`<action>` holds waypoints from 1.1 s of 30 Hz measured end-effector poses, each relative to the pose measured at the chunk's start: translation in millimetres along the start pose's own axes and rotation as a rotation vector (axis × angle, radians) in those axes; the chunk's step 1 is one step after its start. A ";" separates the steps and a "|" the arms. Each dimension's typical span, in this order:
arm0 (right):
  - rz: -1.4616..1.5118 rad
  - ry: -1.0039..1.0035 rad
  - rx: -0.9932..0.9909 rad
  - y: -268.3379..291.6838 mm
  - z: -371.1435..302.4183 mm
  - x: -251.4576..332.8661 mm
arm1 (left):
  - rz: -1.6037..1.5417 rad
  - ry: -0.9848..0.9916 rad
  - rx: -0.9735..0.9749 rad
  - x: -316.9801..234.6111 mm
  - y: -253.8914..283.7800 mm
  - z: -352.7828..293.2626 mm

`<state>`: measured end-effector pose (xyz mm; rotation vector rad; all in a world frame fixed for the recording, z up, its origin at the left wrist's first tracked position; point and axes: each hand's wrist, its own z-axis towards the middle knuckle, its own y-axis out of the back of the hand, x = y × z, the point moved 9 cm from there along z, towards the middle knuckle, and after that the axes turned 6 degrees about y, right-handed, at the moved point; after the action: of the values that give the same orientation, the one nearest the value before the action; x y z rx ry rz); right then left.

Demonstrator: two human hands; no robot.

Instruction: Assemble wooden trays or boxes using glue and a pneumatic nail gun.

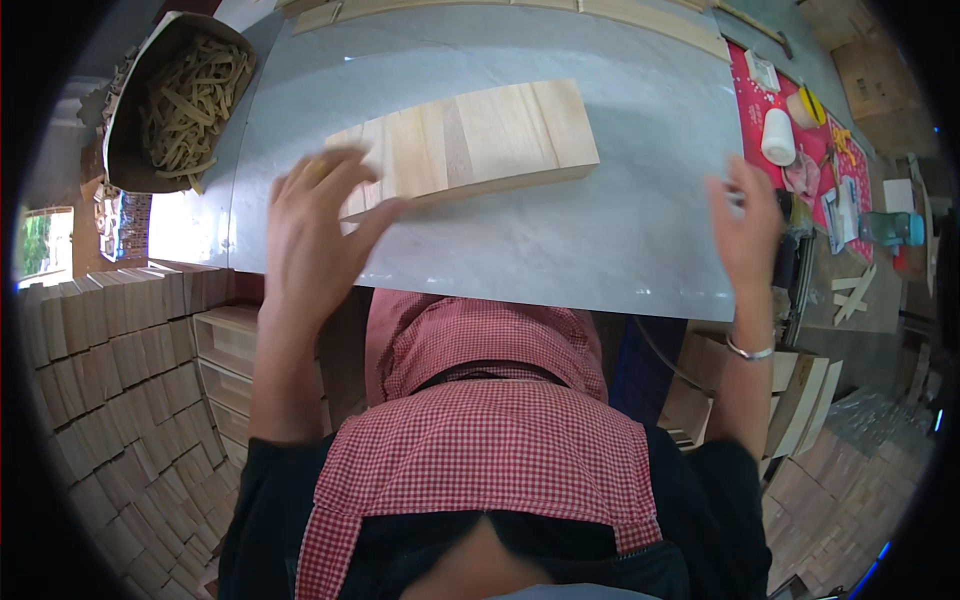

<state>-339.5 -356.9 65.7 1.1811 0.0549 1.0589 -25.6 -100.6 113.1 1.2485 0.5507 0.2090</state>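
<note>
A long pale wooden box or block (465,140), made of joined strips, lies at a slant on the grey marbled tabletop (540,250). At its left end is my left hand (318,225), thumb and fingers spread apart around the near corner. A yellow ring shows on one finger. Whether that hand touches the wood, I cannot tell. Well away from the block, my right hand (748,225) hovers over the table's right edge with its fingers parted. It is slightly blurred, and a small grey patch shows between the fingers. A silver bangle circles that wrist.
A carton (120,150) of thin wooden strips stands at the far left. On a red mat (745,90) at the right are a white bottle (778,138) and tape (805,105). Stacked wooden pieces (110,360) fill the lower left. Long boards (430,8) line the far edge.
</note>
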 end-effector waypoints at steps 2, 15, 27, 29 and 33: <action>-0.334 0.036 -0.131 46.8 -17.3 -39.1 | -0.084 -0.174 -0.031 -39.2 -14.4 18.2; -0.553 -0.508 0.213 83.5 -87.9 -235.5 | -0.172 -0.308 0.025 -73.3 -111.7 75.6; -0.058 -0.589 0.330 71.2 -24.2 -31.1 | -0.200 -0.256 0.000 -66.8 -113.9 71.5; 0.102 -0.366 0.350 46.0 -4.7 24.6 | -0.198 -0.265 -0.045 -67.1 -113.1 72.3; 0.172 -0.332 0.409 19.8 14.0 82.3 | -0.188 -0.259 -0.047 -66.2 -113.4 73.4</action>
<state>-299.7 -310.2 125.8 1.7459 -0.0957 1.0143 -61.5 -227.5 40.7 1.1490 0.4323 -0.0965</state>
